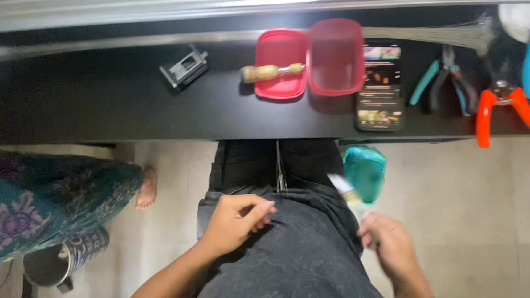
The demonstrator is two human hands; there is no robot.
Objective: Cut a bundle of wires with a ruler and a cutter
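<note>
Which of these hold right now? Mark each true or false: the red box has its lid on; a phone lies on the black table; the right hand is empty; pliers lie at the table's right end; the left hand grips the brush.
1. The red box has its lid on. False: the lid lies beside it, with a wooden-handled brush resting on it.
2. A phone lies on the black table. True.
3. The right hand is empty. False: it holds a blurred, light-coloured object.
4. Pliers lie at the table's right end. True, beside orange-handled cutters.
5. The left hand grips the brush. False: it rests on the dark trousers.
</note>
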